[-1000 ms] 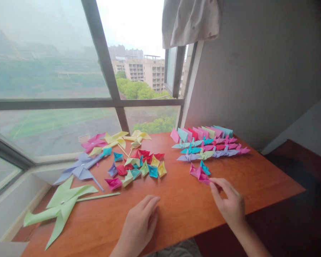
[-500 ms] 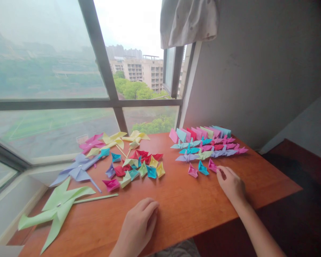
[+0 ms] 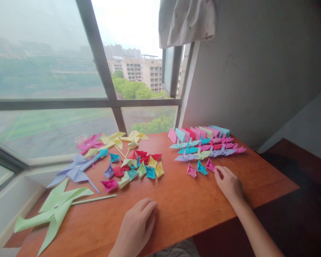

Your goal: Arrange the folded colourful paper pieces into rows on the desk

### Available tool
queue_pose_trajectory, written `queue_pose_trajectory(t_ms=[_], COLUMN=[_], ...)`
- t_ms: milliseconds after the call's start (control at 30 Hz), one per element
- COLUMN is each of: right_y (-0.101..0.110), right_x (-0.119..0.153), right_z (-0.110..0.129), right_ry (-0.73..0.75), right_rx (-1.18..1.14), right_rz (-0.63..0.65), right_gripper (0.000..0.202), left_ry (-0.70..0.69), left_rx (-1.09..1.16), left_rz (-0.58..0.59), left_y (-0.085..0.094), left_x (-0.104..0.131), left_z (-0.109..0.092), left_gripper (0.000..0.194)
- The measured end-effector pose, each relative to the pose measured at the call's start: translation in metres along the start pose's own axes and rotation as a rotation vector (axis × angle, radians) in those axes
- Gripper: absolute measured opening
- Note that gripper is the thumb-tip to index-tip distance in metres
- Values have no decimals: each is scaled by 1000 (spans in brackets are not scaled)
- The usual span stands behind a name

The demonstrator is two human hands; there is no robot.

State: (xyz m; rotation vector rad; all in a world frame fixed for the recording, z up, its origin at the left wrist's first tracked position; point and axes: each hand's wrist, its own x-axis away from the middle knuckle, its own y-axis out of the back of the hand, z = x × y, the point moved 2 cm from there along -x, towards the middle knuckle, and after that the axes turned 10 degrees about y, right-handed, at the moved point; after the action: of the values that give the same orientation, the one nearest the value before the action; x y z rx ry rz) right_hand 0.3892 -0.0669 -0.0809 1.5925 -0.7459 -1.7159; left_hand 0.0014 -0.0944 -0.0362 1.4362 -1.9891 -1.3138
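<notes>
My right hand (image 3: 230, 184) has thumb and forefinger pinched together at the right tip of a magenta paper boat (image 3: 210, 165) standing on the table. Left of that boat, in the same short row, are a blue paper boat (image 3: 202, 167) and a pink paper boat (image 3: 191, 170). Loosely curled, my left hand (image 3: 139, 223) rests near the table's front edge with nothing visible in it. Beyond it lies a cluster of folded boats, among them a yellow paper boat (image 3: 159, 170), a blue one and a magenta paper boat (image 3: 109, 185).
Rows of paper cranes (image 3: 203, 154) and folded paper planes (image 3: 196, 134) line the back right of the wooden table (image 3: 176, 210). Paper pinwheels, including a green pinwheel (image 3: 56, 207) and a purple pinwheel (image 3: 77, 168), lie on the left beside the window (image 3: 147, 103). A grey wall (image 3: 243, 71) rises at right.
The view has shifted very slightly, so everything sits a little further left. Both hands keep their poses, and the boats hold their places on the table.
</notes>
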Motion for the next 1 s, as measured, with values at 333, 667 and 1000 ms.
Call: queue_pose_trajectory(t_ms=[333, 667, 1000], right_y=[0, 3, 30], right_x=[1, 2, 3], right_z=[-1, 0, 22], right_ry=[1, -32, 6], right_rx=[-4, -38, -110], right_rz=[-7, -38, -251], right_gripper=[27, 28, 24], left_ry=[1, 8, 34], left_rx=[-8, 9, 42], left_rz=[-9, -9, -6], left_y=[1, 0, 0], left_x=[0, 0, 0], left_z=[-1, 0, 0], left_gripper=[23, 22, 22])
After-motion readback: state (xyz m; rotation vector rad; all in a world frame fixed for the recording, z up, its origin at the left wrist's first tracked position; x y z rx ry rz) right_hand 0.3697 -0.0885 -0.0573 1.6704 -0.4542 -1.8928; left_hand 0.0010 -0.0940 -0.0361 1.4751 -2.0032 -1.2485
